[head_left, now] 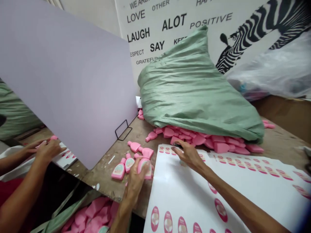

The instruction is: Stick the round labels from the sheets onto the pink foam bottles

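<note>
"Piece of pink, bottle-shaped, with a label point(143, 167): was that in the left hand point(134, 181)?"

"Yes, the fingers were curled around it, just left of the sticker sheet point(184, 191) at lower center."

"And the right hand point(190, 155)?"

"It was bent over the sheet's upper edge, a small dark object point(178, 145) at its fingertips. I couldn't tell what that was, or how firmly it was gripped."

"What lay around them?"

"Labeled pink bottles point(118, 170) and plain ones point(134, 146) sat just left of center. The tabletop point(103, 173) looked brown and worn, with white scraps scattered on it. A second sheet point(257, 181) of printed ovals spread across the lower right."

"Farther out?"

"A green sack point(189, 87) slumped over a pink heap point(199, 139) right of center. At lower left, below the table edge, more pink pieces point(91, 215) filled an open bag point(60, 223)."

"And the room?"

"A pale lilac panel point(73, 74) leaned across the upper left, a black wire stand point(123, 130) at its foot. Beyond it, another person's hands point(47, 149) were at work. The white wall point(157, 32) carried black words and a zebra point(262, 29), with clear plastic point(279, 69) bunched at upper right."
</note>
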A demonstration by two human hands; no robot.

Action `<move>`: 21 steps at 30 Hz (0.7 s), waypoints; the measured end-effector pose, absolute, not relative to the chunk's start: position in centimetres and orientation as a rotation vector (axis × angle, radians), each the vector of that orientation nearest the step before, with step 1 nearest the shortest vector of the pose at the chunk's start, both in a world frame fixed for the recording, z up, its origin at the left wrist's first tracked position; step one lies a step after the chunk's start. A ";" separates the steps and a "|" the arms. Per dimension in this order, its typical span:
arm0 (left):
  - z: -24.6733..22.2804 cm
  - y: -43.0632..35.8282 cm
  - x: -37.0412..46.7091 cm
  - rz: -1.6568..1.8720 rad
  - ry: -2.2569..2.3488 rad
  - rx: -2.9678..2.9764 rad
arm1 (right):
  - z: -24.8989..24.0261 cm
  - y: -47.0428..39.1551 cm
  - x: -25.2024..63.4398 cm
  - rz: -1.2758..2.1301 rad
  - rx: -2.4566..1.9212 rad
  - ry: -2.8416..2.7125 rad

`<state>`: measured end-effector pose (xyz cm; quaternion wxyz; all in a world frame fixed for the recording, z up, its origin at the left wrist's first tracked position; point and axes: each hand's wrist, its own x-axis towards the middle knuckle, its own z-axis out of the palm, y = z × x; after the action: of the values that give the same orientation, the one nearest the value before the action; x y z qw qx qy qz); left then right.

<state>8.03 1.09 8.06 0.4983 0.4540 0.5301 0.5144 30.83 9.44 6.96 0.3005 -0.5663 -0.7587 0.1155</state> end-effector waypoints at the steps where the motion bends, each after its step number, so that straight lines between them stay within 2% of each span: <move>1: 8.0 1.8 6.9 1.321 1.404 1.156 | 7.1 11.1 29.3 0.212 -1.493 -2.126; 4: 7.7 3.5 4.2 1.511 1.564 1.186 | 7.0 15.9 24.0 0.142 -1.404 -2.345; 8: 7.0 4.6 2.4 1.576 1.477 1.152 | 6.1 19.9 18.7 0.145 -1.332 -2.470; 15: 7.7 6.1 2.5 1.758 1.695 1.412 | 8.0 18.6 20.4 0.223 -1.357 -2.318; 17: 8.8 5.9 4.3 1.655 1.611 1.506 | 9.2 16.3 22.4 0.323 -1.376 -2.205; 21: 10.1 4.8 9.9 1.191 1.205 1.491 | 10.9 10.2 26.0 0.841 -1.281 -1.841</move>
<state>9.95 4.75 10.09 0.4281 0.5970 0.4824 0.4770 26.02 10.22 10.93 0.3644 -0.4980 -0.7157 0.3270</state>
